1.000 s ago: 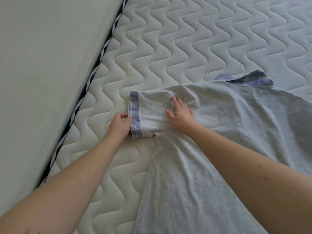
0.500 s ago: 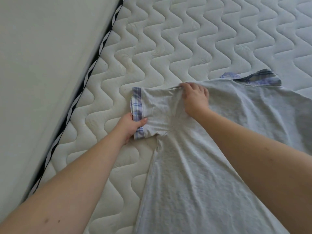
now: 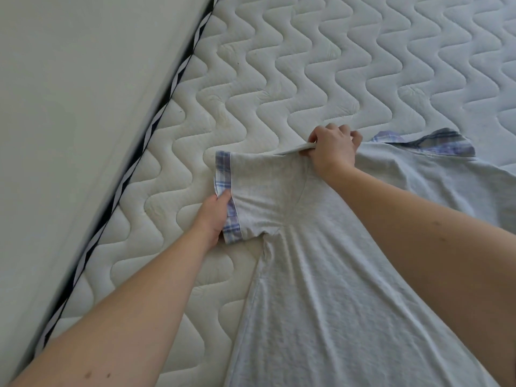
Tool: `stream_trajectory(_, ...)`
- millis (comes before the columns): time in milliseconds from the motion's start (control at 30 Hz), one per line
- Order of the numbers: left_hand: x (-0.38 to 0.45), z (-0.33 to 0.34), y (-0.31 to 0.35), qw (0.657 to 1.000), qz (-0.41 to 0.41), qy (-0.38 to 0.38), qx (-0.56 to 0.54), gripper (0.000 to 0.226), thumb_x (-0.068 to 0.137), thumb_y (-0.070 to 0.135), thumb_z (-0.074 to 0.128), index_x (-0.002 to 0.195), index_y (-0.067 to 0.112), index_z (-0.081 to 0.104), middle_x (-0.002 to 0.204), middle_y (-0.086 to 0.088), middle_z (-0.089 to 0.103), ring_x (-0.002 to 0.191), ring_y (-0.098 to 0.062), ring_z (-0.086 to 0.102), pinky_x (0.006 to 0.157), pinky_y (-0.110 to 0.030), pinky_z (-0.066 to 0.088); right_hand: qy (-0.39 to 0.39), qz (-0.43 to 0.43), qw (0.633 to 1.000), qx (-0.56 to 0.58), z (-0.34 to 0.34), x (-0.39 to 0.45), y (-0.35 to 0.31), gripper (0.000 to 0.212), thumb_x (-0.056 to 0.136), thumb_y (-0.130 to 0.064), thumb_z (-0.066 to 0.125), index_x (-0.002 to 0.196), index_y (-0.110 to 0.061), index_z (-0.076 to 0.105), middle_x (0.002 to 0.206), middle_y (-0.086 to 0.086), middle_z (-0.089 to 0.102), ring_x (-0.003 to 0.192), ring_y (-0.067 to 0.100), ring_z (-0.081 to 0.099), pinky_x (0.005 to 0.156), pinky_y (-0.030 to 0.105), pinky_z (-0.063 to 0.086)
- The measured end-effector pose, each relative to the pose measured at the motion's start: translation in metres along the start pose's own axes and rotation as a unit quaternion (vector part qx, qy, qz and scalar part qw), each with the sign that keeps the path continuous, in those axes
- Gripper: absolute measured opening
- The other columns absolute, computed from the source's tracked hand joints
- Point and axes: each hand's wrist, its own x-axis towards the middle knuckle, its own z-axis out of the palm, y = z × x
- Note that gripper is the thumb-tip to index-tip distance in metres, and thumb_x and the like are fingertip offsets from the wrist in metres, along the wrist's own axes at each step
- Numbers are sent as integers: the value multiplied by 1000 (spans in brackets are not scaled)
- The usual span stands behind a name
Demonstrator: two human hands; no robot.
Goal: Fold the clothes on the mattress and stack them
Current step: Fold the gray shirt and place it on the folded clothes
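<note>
A light grey short-sleeved shirt (image 3: 329, 275) with blue plaid cuff and collar lies spread on the white quilted mattress (image 3: 307, 65). Its plaid collar (image 3: 435, 143) points away from me. My left hand (image 3: 215, 216) pinches the plaid cuff (image 3: 223, 174) of the left sleeve, thumb on top. My right hand (image 3: 333, 149) grips the shoulder edge of the same sleeve with curled fingers and lifts that edge a little off the mattress. The shirt's right side runs out of view under my right forearm.
A plain pale wall (image 3: 78, 107) rises along the mattress's left side, with a black-and-white striped edge band (image 3: 156, 124) between them. Bare quilted mattress stretches beyond the shirt and to its left.
My right hand has slid up from the flat of the sleeve to its shoulder edge and closed on it. My left hand now pinches the cuff, thumb over it.
</note>
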Motion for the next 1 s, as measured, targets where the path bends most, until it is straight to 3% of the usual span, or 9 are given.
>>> stream_trajectory(67,-1,-1,-1,1000,-6,19,-21,28,96,23,46,92,13,72,88,-6,76,87,-27,72,69,-32,58,-19,19,1000,14,5,0,-2,26,92,-39,58,115,-26,58,122,4,55,123,28,40,108,45,18)
stream_trajectory(167,1,-1,-5,999,-15,52,4,28,94,22,41,86,12,65,95,-13,69,89,-28,65,80,-38,53,-41,32,998,46,11,-6,0,46,93,-53,51,132,-28,49,134,4,49,131,29,36,114,48,16)
stream_trajectory(267,1,-2,-7,999,11,38,-3,23,93,14,40,75,14,54,77,-6,62,70,-21,61,64,-30,49,-48,-59,995,71,15,-15,-1,37,95,-52,48,125,-32,59,134,0,52,135,26,32,116,50,7)
stream_trajectory(333,-1,-5,-7,999,27,3,-16,22,93,10,41,80,16,58,73,-2,67,69,-19,65,63,-29,53,-47,-94,991,83,15,-17,-4,29,98,-46,48,112,-30,68,126,-3,58,135,23,33,116,49,1)
stream_trajectory(467,-4,-10,-6,996,56,-54,-33,32,95,4,43,100,25,66,90,3,75,84,-17,72,67,-28,58,-19,-37,995,94,8,-13,-17,32,102,-39,43,107,-24,70,112,1,65,125,25,43,117,48,4)
stream_trajectory(667,-3,-9,-10,995,68,-54,-57,24,95,1,54,104,20,64,97,-3,74,90,-21,71,75,-33,59,-13,-24,993,115,4,-6,-27,29,102,-29,43,108,-27,72,118,-3,66,129,22,39,117,44,7)
stream_trajectory(833,-4,-11,-11,992,92,-73,-37,24,93,0,57,103,22,64,89,6,76,83,-11,72,67,-24,57,-15,-77,990,114,14,-37,-22,43,102,-31,39,145,-25,44,154,-2,38,145,19,21,119,39,5)
stream_trajectory(933,-5,-12,-2,994,41,-85,-55,19,99,23,49,107,22,66,102,-2,75,93,-19,71,79,-33,58,-7,-82,990,114,22,-74,-20,53,101,-28,41,152,-23,30,161,-2,23,149,17,11,120,37,1)
stream_trajectory(1000,-5,-14,6,992,-22,-91,-86,39,99,34,34,104,20,70,104,-6,74,95,-24,70,85,-36,53,-10,-66,990,121,26,-99,-17,56,100,-28,42,154,-24,24,162,-3,18,150,15,7,120,34,-1)
